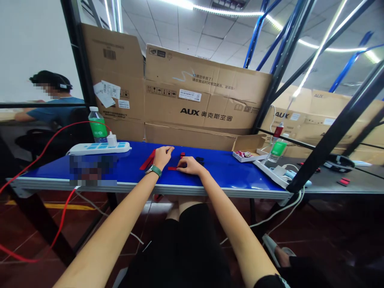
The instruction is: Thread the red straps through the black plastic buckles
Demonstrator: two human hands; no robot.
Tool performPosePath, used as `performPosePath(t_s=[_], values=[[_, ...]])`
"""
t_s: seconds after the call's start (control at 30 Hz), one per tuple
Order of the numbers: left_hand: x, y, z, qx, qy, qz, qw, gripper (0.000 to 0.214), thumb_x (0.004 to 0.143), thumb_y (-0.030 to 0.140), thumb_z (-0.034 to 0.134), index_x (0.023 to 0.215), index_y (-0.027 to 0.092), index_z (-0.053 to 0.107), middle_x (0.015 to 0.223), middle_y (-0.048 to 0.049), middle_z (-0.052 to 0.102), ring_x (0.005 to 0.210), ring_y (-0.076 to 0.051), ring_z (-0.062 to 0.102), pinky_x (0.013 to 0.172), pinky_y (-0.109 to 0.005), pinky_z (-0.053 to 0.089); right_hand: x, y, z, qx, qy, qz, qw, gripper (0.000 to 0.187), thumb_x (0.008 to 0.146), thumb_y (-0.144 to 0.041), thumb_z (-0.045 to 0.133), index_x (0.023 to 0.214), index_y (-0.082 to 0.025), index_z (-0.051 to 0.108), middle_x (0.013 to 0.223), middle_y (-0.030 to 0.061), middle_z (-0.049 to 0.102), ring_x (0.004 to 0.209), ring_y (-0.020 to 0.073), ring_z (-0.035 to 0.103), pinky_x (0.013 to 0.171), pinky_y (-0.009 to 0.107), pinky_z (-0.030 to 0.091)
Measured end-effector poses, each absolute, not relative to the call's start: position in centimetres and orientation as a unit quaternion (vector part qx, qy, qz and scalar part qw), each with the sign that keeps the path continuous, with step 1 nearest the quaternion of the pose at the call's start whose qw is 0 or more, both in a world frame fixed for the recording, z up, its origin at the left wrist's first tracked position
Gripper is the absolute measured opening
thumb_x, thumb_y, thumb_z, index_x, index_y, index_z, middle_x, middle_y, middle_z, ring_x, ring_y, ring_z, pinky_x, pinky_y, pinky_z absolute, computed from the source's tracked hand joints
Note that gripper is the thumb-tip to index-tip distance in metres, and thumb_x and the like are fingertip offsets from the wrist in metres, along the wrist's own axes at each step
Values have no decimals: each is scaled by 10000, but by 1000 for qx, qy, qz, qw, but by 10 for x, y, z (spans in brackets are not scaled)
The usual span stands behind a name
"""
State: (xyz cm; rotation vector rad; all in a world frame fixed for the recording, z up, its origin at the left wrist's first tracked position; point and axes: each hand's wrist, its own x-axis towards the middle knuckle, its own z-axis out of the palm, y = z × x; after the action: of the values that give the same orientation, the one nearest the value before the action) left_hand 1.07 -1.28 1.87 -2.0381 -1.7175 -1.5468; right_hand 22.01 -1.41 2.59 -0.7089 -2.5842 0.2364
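Note:
My left hand (163, 157), with a green watch band (156, 171) at the wrist, is over the blue table, its fingers pinched together. Whatever lies between those fingertips is too small to make out. Beside this hand lies a long flat red strip (147, 161), partly covered by it. My right hand (189, 165) rests low on the tabletop with bent fingers, closed at the end of a short flat red strip (172, 168). Behind its fingers sits a small red block (183, 154). Small black pieces (199, 161) lie just past the right hand.
A white power strip (100, 148) and a green-labelled bottle (98, 125) stand at left. At right are an open small box (249, 155) and another power strip (271, 175). Cardboard (198, 96) walls the back. A red cable (61, 224) hangs left; a person (60, 108) sits beyond.

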Motion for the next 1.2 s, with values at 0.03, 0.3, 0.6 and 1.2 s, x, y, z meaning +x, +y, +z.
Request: performPosePath(t_s=[0.03,0.3,0.6,1.2], values=[[10,-13,18,-657,-562,-501,26,362,983,406,512,1009,186,799,1058,-104,785,969,-242,717,891,-315,508,221,-15,27,-265,-936,68,222,158,897,-294,694,986,-182,763,888,38,710,817,157,640,798,259,479],[5,1,9,-634,-582,-507,-46,327,955,373,529,891,166,774,785,-95,781,763,-215,745,764,-275,534,212,-16,25,-256,-952,-74,151,257,1008,-302,552,1116,-138,718,1077,121,668,975,190,633,898,282,462],[5,13,-3,-678,-551,-482,-65,180,842,168,612,928,164,769,861,-106,787,808,-236,757,776,-298,568,209,-6,18,-422,-864,-67,266,219,999,-249,519,1106,-163,690,982,106,756,854,195,696,747,242,429],[21,-3,5,-788,-405,-457,-75,59,831,238,641,866,196,663,795,-36,749,724,-181,711,685,-266,550,207,10,5,-427,-818,31,384,115,941,-268,588,971,-195,671,758,44,716,708,191,667,693,251,437]])
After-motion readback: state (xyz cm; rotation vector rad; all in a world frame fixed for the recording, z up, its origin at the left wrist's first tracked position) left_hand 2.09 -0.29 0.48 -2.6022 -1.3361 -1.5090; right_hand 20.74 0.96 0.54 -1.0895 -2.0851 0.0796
